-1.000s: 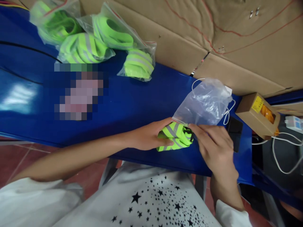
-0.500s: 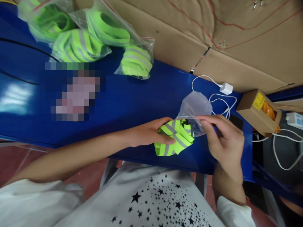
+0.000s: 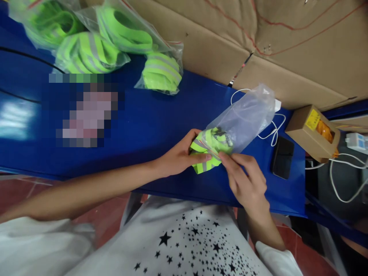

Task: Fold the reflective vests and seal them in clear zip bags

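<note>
My left hand point(image 3: 184, 153) is closed on a folded bundle of neon-yellow reflective strap point(image 3: 205, 165) with grey stripes, above the blue table. A clear plastic zip bag point(image 3: 248, 111) covers the upper part of the bundle, and its mouth lies across the strap. With thumb and fingers my right hand point(image 3: 247, 178) pinches the edge of the bag's mouth on the near right side. The dark part of the strap shows blurred through the plastic. The lower end of the bundle sticks out of the bag.
Several bagged neon straps point(image 3: 162, 73) lie at the back left. A black phone point(image 3: 282, 157) and a white cable point(image 3: 274, 130) lie right of my hands, beside a cardboard box point(image 3: 312, 132). A blurred-out patch point(image 3: 89, 115) covers something at left. A brown covered panel point(image 3: 207, 42) borders the table's back.
The bag has been drawn over the strap bundle, and its body now stretches away to the upper right. My right hand moved left and down with the bag's edge, uncovering the phone.
</note>
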Motion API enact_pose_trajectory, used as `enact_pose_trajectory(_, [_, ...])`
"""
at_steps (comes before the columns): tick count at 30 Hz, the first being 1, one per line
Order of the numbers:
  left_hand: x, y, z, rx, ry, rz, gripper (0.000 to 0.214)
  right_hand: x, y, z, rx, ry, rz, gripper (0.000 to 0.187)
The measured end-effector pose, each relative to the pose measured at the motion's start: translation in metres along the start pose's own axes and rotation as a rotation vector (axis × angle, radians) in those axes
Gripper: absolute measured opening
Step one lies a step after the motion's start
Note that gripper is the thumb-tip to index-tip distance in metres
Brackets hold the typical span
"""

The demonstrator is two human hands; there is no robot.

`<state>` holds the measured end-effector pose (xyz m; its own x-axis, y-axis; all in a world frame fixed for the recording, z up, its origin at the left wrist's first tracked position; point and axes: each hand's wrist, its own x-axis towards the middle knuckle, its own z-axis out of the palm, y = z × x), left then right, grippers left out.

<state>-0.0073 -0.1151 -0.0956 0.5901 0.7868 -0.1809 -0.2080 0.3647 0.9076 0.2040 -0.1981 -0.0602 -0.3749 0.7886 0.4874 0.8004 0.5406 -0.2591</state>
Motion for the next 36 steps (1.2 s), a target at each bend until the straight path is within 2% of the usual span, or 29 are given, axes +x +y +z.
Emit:
enact_pose_trajectory(3, [0.002,-0.006,-0.002,0.145,0.012,0.091,0.047,-0.006,-0.008,0.010,0.059,0.026,-0.033,0.064])
enact_pose_trajectory(5, [0.002,-0.007,-0.003,0.210,0.018,0.098,0.047,-0.007,-0.012,0.015,0.083,0.043,-0.029,0.067])
enact_pose_trajectory(11, [-0.003,-0.001,-0.002,0.453,-0.008,0.114,0.060,0.000,-0.019,0.022,0.074,0.066,0.022,0.059])
enact_pose_trajectory(13, [-0.002,0.001,-0.001,0.364,0.017,0.099,0.065,0.003,-0.022,0.023,0.079,0.076,0.015,0.056])
enact_pose_trajectory(17, [0.000,0.004,-0.004,0.014,0.081,-0.038,0.049,0.006,-0.026,0.021,0.134,-0.020,-0.017,0.055])
enact_pose_trajectory(19, [0.002,0.005,-0.006,-0.089,0.093,-0.050,0.049,0.003,-0.024,0.020,0.186,-0.018,0.005,0.052])
enact_pose_trajectory(21, [0.003,0.005,-0.007,-0.146,0.084,-0.033,0.054,-0.002,-0.021,0.019,0.247,0.115,0.136,0.046])
enact_pose_trajectory(23, [0.003,0.005,-0.007,-0.172,0.069,0.006,0.059,-0.007,-0.018,0.021,0.390,0.303,0.362,0.041])
enact_pose_trajectory(24, [0.003,0.004,-0.007,-0.163,0.061,0.037,0.061,-0.010,-0.018,0.023,0.499,0.353,0.471,0.044])
enact_pose_trajectory(26, [0.001,0.002,-0.004,-0.090,0.041,0.112,0.060,-0.012,-0.020,0.031,0.763,0.279,0.608,0.053])
enact_pose_trajectory(28, [-0.002,-0.002,-0.001,0.011,0.029,0.197,0.057,-0.012,-0.025,0.040,0.940,0.116,0.644,0.057])
enact_pose_trajectory(29, [-0.004,-0.004,0.001,0.050,0.023,0.238,0.058,-0.011,-0.028,0.044,0.971,0.081,0.657,0.055])
enact_pose_trajectory(31, [-0.007,-0.007,0.003,0.089,-0.007,0.289,0.060,-0.008,-0.031,0.049,0.955,0.137,0.692,0.046])
enact_pose_trajectory(34, [-0.008,-0.005,0.000,0.087,-0.120,0.264,0.072,-0.007,-0.029,0.048,0.893,0.266,0.748,0.035])
enact_pose_trajectory(36, [-0.006,0.000,-0.004,0.070,-0.147,0.249,0.072,-0.009,-0.025,0.046,0.898,0.288,0.783,0.034])
